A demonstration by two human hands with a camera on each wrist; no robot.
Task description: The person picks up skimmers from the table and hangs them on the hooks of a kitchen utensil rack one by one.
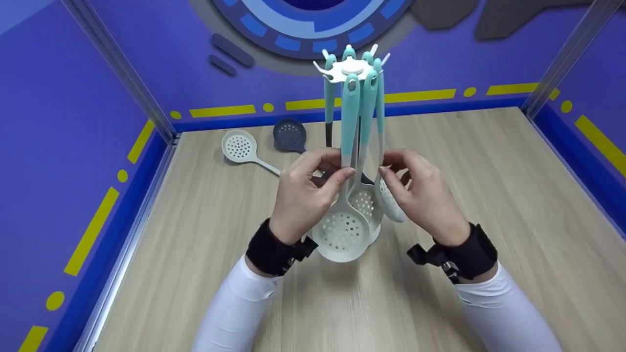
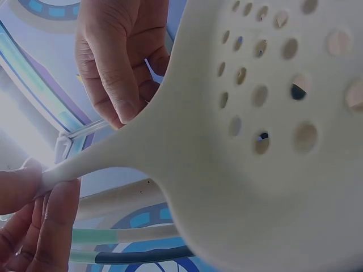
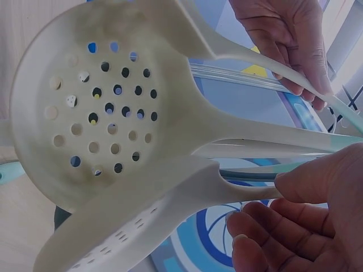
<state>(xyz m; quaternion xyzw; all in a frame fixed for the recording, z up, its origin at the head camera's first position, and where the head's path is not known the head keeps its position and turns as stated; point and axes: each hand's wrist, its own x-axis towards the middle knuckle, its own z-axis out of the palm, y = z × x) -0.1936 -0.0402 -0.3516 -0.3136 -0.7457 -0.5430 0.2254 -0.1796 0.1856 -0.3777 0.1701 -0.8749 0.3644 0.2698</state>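
Note:
A white carousel utensil stand [image 1: 337, 74] has several teal-handled utensils hanging from its hooks. My left hand [image 1: 302, 195] pinches the lower handle of the front cream skimmer [image 1: 341, 237] between thumb and fingers. In the left wrist view that skimmer fills much of the picture, its bowl full of round holes. At the right side of the stand, my right hand [image 1: 424, 195] pinches the handle of another cream skimmer [image 1: 390, 198], seen edge-on in the right wrist view [image 3: 122, 238]. Between them hangs a third cream skimmer [image 1: 364, 203], partly hidden by the front one.
On the wooden table [image 1: 195, 234], a white skimmer [image 1: 239, 146] and a dark grey skimmer [image 1: 289, 134] lie behind my left hand. Their handles run toward the stand. A blue wall [image 1: 440, 58] stands behind, with blue side panels left and right.

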